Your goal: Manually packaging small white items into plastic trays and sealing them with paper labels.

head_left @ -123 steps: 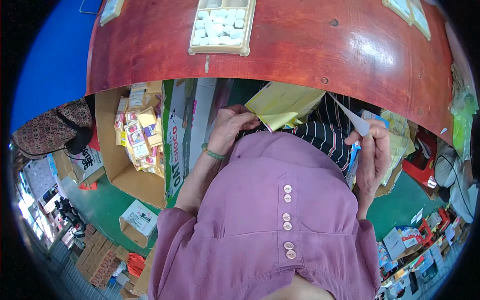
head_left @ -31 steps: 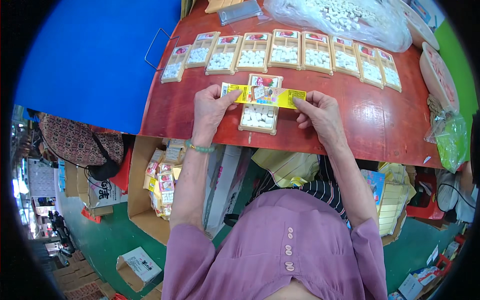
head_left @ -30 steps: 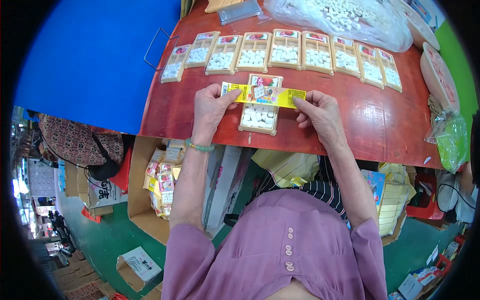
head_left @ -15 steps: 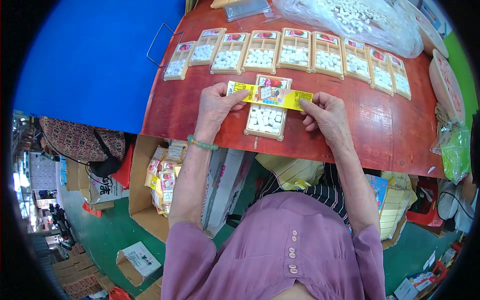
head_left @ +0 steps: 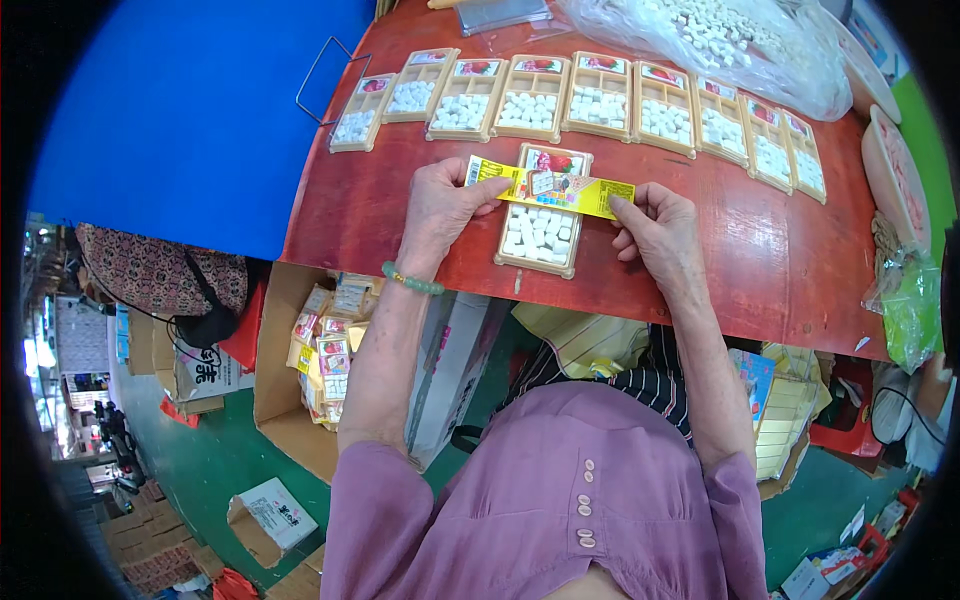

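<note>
A yellow printed paper strip stretches between my two hands, crossing over a tan plastic tray. My left hand pinches the strip's left end between thumb and fingers. At its right end, my right hand grips it the same way. Small white blocks fill the tray's lower part, and a card with a red strawberry picture lies in its top part. The strip hides the tray's middle; whether it touches the tray I cannot tell.
Several similar filled trays stand in a curved row across the red table. Behind them lies a clear plastic bag of white blocks. A blue board borders the left; a pink basin sits right. Below is a cardboard box of packed trays.
The strip is still held at both ends over the tray. Hands, strip and tray appear slightly further right in the picture; the strip's angle is little changed.
</note>
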`<control>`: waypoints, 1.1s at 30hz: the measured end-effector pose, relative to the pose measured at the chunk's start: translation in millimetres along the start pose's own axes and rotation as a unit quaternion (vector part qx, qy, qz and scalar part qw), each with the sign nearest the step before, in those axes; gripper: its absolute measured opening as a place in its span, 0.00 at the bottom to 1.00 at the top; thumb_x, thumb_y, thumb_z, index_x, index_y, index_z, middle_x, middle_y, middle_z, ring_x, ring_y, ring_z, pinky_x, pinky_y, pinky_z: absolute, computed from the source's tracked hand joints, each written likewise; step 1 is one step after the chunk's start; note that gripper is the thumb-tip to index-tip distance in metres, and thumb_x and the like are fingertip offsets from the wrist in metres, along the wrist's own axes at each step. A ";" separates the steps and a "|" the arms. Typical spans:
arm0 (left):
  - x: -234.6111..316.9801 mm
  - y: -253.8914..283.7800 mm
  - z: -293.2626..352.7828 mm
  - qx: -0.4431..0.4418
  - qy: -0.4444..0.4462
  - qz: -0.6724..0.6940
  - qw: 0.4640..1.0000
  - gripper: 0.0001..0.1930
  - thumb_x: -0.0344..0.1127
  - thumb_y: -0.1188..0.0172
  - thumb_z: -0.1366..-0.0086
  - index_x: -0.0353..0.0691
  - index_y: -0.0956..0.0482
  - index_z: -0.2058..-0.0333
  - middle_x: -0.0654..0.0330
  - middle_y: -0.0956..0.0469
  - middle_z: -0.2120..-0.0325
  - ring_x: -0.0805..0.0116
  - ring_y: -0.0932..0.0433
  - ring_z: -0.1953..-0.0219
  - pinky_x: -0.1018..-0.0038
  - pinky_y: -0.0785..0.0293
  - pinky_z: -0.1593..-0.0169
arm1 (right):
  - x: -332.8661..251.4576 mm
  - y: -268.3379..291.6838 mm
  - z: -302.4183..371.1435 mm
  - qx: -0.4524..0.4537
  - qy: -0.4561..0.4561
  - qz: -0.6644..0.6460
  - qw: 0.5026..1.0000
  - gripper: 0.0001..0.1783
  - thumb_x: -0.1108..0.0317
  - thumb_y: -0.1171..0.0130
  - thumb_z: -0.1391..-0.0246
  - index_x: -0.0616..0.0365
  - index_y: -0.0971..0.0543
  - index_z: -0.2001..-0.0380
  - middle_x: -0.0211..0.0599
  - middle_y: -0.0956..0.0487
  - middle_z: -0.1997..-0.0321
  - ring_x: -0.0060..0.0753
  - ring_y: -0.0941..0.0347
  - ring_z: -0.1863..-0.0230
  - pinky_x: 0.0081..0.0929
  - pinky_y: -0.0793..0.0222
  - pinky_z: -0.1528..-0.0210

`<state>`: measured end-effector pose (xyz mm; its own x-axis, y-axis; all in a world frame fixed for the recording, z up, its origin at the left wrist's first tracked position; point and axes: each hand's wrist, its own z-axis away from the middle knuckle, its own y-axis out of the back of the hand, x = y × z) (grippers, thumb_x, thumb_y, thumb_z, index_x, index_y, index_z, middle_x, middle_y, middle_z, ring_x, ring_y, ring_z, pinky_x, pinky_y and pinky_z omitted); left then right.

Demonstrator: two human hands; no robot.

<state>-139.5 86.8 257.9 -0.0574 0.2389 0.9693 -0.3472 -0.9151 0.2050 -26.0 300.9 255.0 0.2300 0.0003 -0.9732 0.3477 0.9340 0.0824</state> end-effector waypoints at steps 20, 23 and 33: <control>-7.7 -4.2 -8.8 0.000 -0.033 -0.133 0.991 0.09 0.32 0.32 0.48 0.33 0.20 0.73 0.64 0.22 0.78 0.84 0.29 0.78 0.87 0.35 0.75 | -0.5 -11.5 1.0 0.063 0.033 0.150 0.986 0.10 0.69 0.44 0.45 0.68 0.25 0.71 0.33 0.25 0.81 0.19 0.27 0.85 0.17 0.34 0.88; -11.0 -2.6 -9.8 0.003 -0.051 -0.150 0.987 0.09 0.34 0.33 0.47 0.33 0.20 0.73 0.64 0.22 0.79 0.83 0.29 0.78 0.85 0.34 0.75 | 12.0 -11.0 -6.1 0.079 0.086 0.215 0.970 0.10 0.69 0.44 0.47 0.68 0.25 0.72 0.35 0.25 0.82 0.21 0.26 0.85 0.19 0.33 0.88; 9.5 -11.6 -4.7 0.039 -0.088 -0.390 0.916 0.23 0.51 0.29 0.55 0.34 0.23 0.81 0.58 0.25 0.85 0.75 0.30 0.80 0.71 0.35 0.75 | 14.5 -13.5 -9.0 0.110 0.127 0.280 0.945 0.12 0.68 0.40 0.50 0.69 0.27 0.76 0.41 0.24 0.83 0.27 0.25 0.85 0.25 0.31 0.85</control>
<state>-140.4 101.2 264.1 0.3332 0.7800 0.5297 -0.1505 -0.5106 0.8465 -35.6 291.5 237.8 0.2178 0.5844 -0.7817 0.4237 0.6649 0.6151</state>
